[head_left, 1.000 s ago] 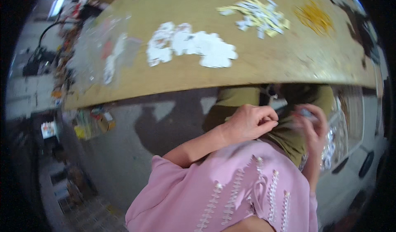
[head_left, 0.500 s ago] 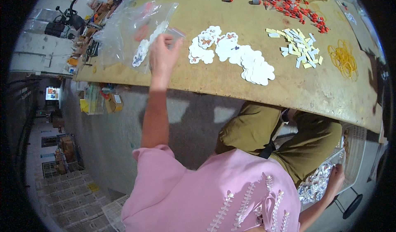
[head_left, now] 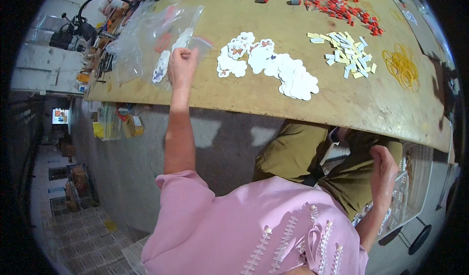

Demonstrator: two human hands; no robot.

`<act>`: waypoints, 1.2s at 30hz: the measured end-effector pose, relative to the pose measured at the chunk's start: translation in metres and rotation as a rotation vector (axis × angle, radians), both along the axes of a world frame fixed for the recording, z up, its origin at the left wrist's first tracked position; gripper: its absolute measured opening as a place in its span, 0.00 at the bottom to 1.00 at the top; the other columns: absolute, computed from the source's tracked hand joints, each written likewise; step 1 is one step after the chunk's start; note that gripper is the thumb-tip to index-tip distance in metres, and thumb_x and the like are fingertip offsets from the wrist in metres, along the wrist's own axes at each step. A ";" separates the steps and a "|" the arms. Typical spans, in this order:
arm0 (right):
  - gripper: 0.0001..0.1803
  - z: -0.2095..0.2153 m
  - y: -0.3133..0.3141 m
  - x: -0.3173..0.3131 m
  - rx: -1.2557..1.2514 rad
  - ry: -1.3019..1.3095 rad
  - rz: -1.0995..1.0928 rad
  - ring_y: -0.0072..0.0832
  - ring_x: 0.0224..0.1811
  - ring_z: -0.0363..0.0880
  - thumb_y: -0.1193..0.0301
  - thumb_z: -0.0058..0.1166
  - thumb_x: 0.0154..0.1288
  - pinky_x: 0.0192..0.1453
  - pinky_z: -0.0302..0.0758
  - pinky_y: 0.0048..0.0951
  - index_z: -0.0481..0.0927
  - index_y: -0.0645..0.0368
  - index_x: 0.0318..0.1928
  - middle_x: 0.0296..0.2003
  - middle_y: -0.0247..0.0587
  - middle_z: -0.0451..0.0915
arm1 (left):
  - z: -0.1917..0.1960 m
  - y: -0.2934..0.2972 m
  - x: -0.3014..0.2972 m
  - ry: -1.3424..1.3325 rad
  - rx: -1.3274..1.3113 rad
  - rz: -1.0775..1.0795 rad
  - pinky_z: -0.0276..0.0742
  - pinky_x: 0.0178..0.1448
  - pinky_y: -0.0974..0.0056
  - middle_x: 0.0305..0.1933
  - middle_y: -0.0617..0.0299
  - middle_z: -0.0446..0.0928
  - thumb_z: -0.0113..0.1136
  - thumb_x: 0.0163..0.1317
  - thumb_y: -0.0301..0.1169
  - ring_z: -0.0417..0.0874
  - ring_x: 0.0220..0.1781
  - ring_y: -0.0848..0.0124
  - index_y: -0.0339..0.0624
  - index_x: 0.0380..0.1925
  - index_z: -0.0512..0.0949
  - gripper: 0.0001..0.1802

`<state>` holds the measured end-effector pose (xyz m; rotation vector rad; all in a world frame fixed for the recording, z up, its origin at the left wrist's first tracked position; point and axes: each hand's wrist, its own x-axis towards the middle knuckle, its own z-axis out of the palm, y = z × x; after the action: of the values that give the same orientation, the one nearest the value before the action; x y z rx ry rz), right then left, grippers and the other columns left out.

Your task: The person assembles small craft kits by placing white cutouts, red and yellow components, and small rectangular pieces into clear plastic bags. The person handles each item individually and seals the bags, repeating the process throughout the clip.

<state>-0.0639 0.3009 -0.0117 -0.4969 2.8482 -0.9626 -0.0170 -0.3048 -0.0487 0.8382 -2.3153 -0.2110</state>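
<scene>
My left hand (head_left: 181,68) is at the left part of the table, its fingers curled together in a pinch. It rests against the edge of a clear plastic bag (head_left: 141,55), and whatever lies between the fingertips is hidden. White scalloped cards (head_left: 161,66) with dark prints show at the bag, beside the hand. Just right of the fingers is a small clear zip bag (head_left: 202,43) with a red strip. My right hand (head_left: 384,165) is raised over my right thigh, below the table edge; its fingers are turned away and partly hidden.
Scalloped white cards (head_left: 297,79) lie overlapped mid-table. Further right are small yellow and grey strips (head_left: 349,55) and yellow rubber bands (head_left: 401,67). Red-and-grey small parts (head_left: 337,8) fill the far side. A white plastic basket (head_left: 417,182) stands right of my legs.
My right hand has risen out of the basket of shiny silver packets to above my thigh. My left hand's fingers have curled in tighter beside the plastic bag.
</scene>
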 end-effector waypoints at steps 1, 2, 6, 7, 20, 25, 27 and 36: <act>0.10 0.000 -0.009 0.002 -0.017 0.002 0.016 0.46 0.46 0.90 0.85 0.56 0.73 0.53 0.84 0.39 0.84 0.65 0.51 0.43 0.55 0.88 | 0.001 0.001 0.000 -0.037 -0.022 0.012 0.81 0.45 0.55 0.35 0.55 0.87 0.71 0.67 0.45 0.88 0.37 0.59 0.40 0.37 0.85 0.18; 0.10 -0.002 -0.015 0.004 -0.033 0.003 0.038 0.47 0.46 0.90 0.85 0.56 0.72 0.53 0.84 0.40 0.83 0.65 0.51 0.43 0.54 0.88 | 0.002 0.001 0.001 -0.074 -0.044 0.024 0.81 0.45 0.55 0.37 0.55 0.87 0.71 0.67 0.46 0.88 0.38 0.60 0.41 0.38 0.85 0.18; 0.11 -0.004 -0.028 0.010 -0.071 -0.003 0.113 0.50 0.46 0.89 0.86 0.56 0.71 0.52 0.84 0.41 0.83 0.63 0.49 0.42 0.53 0.87 | 0.007 -0.010 0.004 -0.043 0.302 0.006 0.79 0.48 0.56 0.40 0.57 0.85 0.72 0.67 0.43 0.86 0.42 0.61 0.43 0.38 0.86 0.15; 0.11 -0.007 -0.029 0.012 -0.085 -0.005 0.123 0.50 0.46 0.89 0.86 0.57 0.70 0.51 0.84 0.41 0.83 0.63 0.49 0.42 0.53 0.87 | 0.006 -0.011 0.004 0.018 0.238 -0.016 0.79 0.48 0.57 0.39 0.57 0.84 0.72 0.68 0.41 0.85 0.42 0.61 0.42 0.38 0.86 0.13; 0.10 0.020 -0.085 0.016 -0.761 -0.543 0.207 0.13 0.32 0.82 0.73 0.70 0.71 0.35 0.79 0.21 0.86 0.65 0.47 0.32 0.29 0.86 | 0.083 0.288 0.013 -0.120 -0.071 -1.299 0.74 0.45 0.57 0.35 0.67 0.81 0.77 0.51 0.29 0.81 0.39 0.65 0.48 0.30 0.83 0.10; 0.07 0.023 -0.068 0.020 -0.678 -0.807 0.117 0.13 0.31 0.84 0.73 0.59 0.81 0.28 0.76 0.17 0.88 0.63 0.48 0.32 0.29 0.87 | 0.070 0.293 0.005 -0.108 -0.028 -1.357 0.74 0.44 0.58 0.36 0.67 0.81 0.76 0.51 0.29 0.81 0.39 0.65 0.47 0.31 0.83 0.10; 0.07 0.023 -0.068 0.021 -0.673 -0.833 0.112 0.13 0.30 0.83 0.73 0.60 0.81 0.29 0.77 0.18 0.86 0.64 0.46 0.31 0.30 0.87 | 0.065 0.295 0.003 -0.114 0.010 -1.361 0.74 0.45 0.57 0.36 0.66 0.80 0.77 0.50 0.28 0.80 0.39 0.64 0.46 0.32 0.83 0.11; 0.14 0.005 -0.064 0.026 -1.017 -0.804 0.026 0.12 0.25 0.79 0.67 0.65 0.79 0.27 0.76 0.18 0.81 0.62 0.35 0.26 0.30 0.83 | 0.063 0.333 0.014 -0.175 0.799 -1.209 0.82 0.33 0.66 0.38 0.60 0.85 0.78 0.58 0.22 0.86 0.31 0.71 0.38 0.38 0.85 0.10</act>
<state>-0.0377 0.2368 -0.0065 -0.1192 1.5170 -1.9879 -0.0035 0.0278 0.0140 -0.3842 -2.5964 -1.6788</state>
